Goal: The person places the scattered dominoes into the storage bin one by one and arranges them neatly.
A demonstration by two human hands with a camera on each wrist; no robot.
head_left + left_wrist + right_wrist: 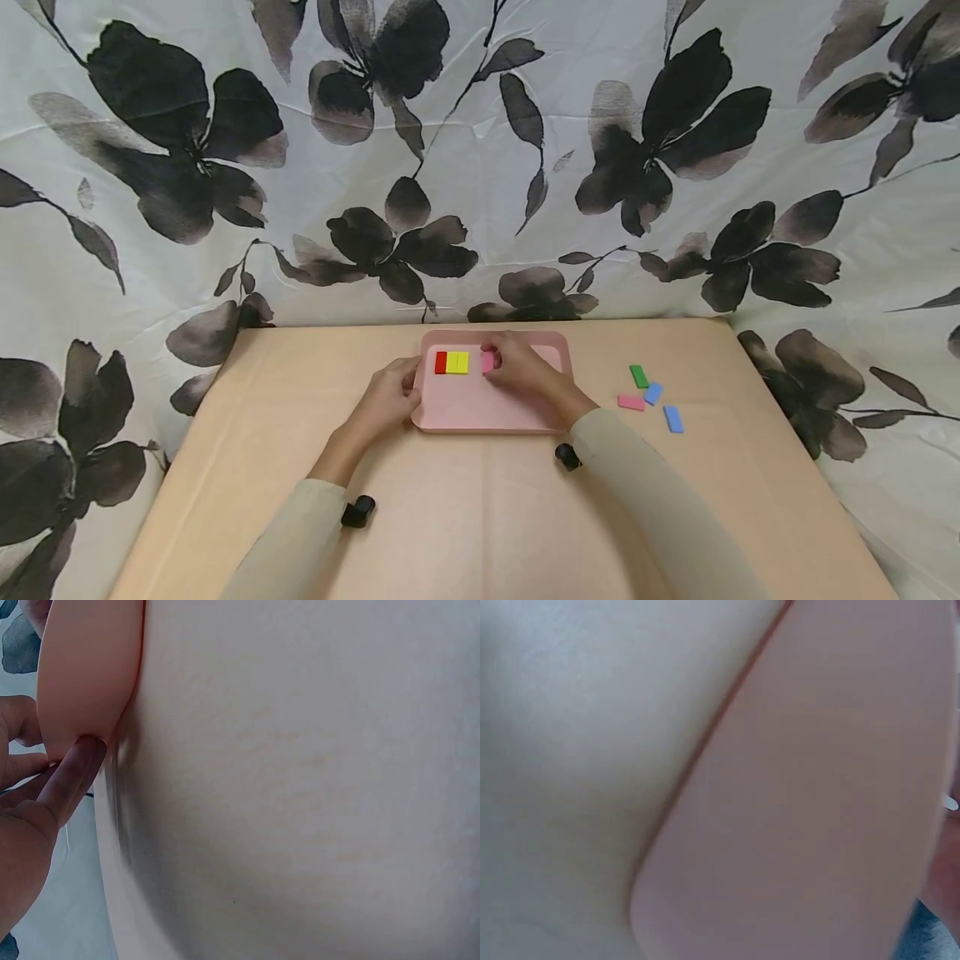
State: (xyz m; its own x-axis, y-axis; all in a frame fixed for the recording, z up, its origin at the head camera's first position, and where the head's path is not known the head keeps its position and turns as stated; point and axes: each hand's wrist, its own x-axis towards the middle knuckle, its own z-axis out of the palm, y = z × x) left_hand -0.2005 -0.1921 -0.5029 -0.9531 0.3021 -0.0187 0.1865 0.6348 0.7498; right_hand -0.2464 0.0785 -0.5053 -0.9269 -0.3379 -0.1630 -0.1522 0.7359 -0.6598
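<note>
A pink tray [457, 408] lies near the table's far edge. My left hand [390, 393] holds its left rim; in the left wrist view the fingers [71, 776] of that hand are bent around the tray's corner [90, 682]. My right hand [521, 367] is over the tray and pinches a pink tile [488, 361], partly covered by the fingers. Left of it on the tray, a red tile [440, 362] stands side by side with two yellow tiles [457, 362]. The right wrist view shows mostly the tray [795, 795]; the pink tile is out of sight there.
To the right of the tray, loose on the table [480, 517], lie a green tile [638, 376], a pink tile [631, 402], a blue tile [653, 393] and another blue tile [673, 419]. Behind the table hangs a floral cloth [495, 167].
</note>
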